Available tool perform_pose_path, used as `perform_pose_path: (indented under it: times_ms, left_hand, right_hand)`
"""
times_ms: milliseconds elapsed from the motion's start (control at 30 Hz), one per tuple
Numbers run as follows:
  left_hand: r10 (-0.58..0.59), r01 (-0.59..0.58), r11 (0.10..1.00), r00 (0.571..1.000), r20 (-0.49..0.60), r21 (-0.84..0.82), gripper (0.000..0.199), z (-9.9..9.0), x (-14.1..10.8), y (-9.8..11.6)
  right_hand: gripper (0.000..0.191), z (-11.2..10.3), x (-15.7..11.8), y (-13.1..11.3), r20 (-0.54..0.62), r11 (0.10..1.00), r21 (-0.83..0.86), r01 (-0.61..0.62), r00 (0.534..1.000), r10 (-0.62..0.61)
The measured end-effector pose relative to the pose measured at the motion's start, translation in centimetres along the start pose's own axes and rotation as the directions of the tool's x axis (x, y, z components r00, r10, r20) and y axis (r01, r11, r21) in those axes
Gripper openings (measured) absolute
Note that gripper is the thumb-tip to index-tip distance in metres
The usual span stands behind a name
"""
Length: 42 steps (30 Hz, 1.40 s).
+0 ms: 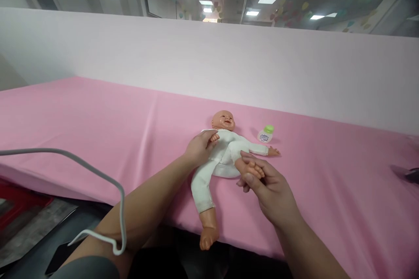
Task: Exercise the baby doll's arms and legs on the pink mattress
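Baby doll (222,152) lying face-up near frame centre on the pink sheet (98,117), head toward the upper frame, near leg extending past the table edge at lower centre. Dressed in a white one-piece garment (209,174) covering torso, both arms and the near leg down to the bare foot.

Left hand (198,148) resting on the doll's arm and chest at centre, fingers curled loosely around the small hand; thumb position not visible. Right hand (265,187) just right of centre, fingers and thumb pinching the doll's other foot (250,168), lifted and bent toward the torso. That leg visibly bare from the knee down, garment bunched near the hip.

Judged progress: upper body dressed, one leg sleeved, one leg out of the garment; whether going in or coming out cannot be told.

Small bottle with green cap (266,134) lying just beside the doll's outstretched arm, upper right of it, untouched. White cable (121,200) looping across lower left. Pale partition wall (209,56) behind the table.
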<state>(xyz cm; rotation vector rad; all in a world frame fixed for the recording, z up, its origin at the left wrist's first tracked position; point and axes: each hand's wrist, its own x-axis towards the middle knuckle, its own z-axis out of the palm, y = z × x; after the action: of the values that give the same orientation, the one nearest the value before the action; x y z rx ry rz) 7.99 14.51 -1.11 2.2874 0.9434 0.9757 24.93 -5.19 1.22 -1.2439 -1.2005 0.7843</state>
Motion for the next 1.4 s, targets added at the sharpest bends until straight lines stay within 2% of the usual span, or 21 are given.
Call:
perform_pose_path:
  times_ms: [67,233,433,500,567,667,733,800,867,1033,1100,1233,1333,1400]
  left_hand:
    - [0.049,-0.050,0.998,0.999,0.020,0.032,0.041,0.1,-0.1,0.0]
    - [0.085,-0.090,0.994,0.994,0.070,0.067,0.038,-0.2,-0.1,-0.2]
    - [0.083,-0.087,0.995,0.993,0.078,0.051,0.038,-0.5,0.2,-0.2]
    - [0.033,-0.034,0.999,0.999,0.040,0.018,0.036,-0.8,0.4,-0.6]
    - [-0.072,0.069,0.996,0.996,-0.048,-0.048,0.033,-1.4,0.7,-1.3]
    - [-0.230,0.185,0.958,0.953,-0.199,-0.220,0.028,-2.7,1.1,-3.0]
    - [-0.335,0.239,0.910,0.905,-0.261,-0.340,0.021,-3.6,1.4,-4.4]
    - [-0.469,0.317,0.842,0.831,-0.300,-0.437,0.012,-4.4,1.8,-5.8]
    - [-0.577,0.384,0.776,0.754,-0.315,-0.501,0.014,-4.7,2.1,-7.3]
    - [-0.700,0.454,0.660,0.660,-0.272,-0.598,0.025,-4.3,2.6,-10.3]
    - [-0.713,0.438,0.633,0.651,-0.260,-0.638,0.023,-4.0,2.7,-11.0]
    - [-0.692,0.368,0.617,0.673,-0.259,-0.695,0.019,-3.7,2.8,-11.1]
    - [-0.679,0.359,0.632,0.684,-0.267,-0.687,0.019,-3.8,2.7,-10.1]
    - [-0.646,0.326,0.662,0.705,-0.293,-0.675,0.019,-4.0,2.5,-8.9]
  right_hand:
    - [0.042,0.0,1.7,-0.3,0.027,0.999,0.039,-0.025,0.999,0.024]
    - [0.059,-0.1,4.7,-0.4,0.073,0.991,0.065,-0.117,0.991,0.113]
    - [0.073,-0.1,5.8,0.1,0.061,0.989,0.091,-0.113,0.992,0.107]
    - [0.073,-0.1,5.1,0.1,0.046,0.991,0.076,-0.106,0.994,0.103]
    - [0.070,-0.2,3.9,0.0,0.026,0.994,0.058,-0.091,0.996,0.090]
    - [0.061,-0.3,1.2,-0.1,0.012,0.998,0.030,-0.063,0.998,0.063]
    - [0.053,-0.3,-1.0,-0.1,0.025,0.998,-0.001,-0.058,0.998,0.058]
    - [0.045,-0.2,-3.2,0.1,0.064,0.997,-0.026,-0.066,0.996,0.068]
    - [0.040,-0.1,-5.2,0.6,0.116,0.996,-0.035,-0.085,0.989,0.089]
    - [0.034,0.0,-8.3,1.6,0.212,0.989,-0.062,-0.132,0.967,0.142]
    - [0.033,0.0,-9.0,1.9,0.231,0.987,-0.079,-0.142,0.960,0.157]
    - [0.035,-0.1,-10.0,2.9,0.229,0.972,-0.132,-0.195,0.948,0.222]
    - [0.033,-0.1,-10.3,3.4,0.216,0.967,-0.166,-0.194,0.949,0.227]
    - [0.033,-0.1,-10.3,3.4,0.215,0.969,-0.180,-0.172,0.954,0.209]
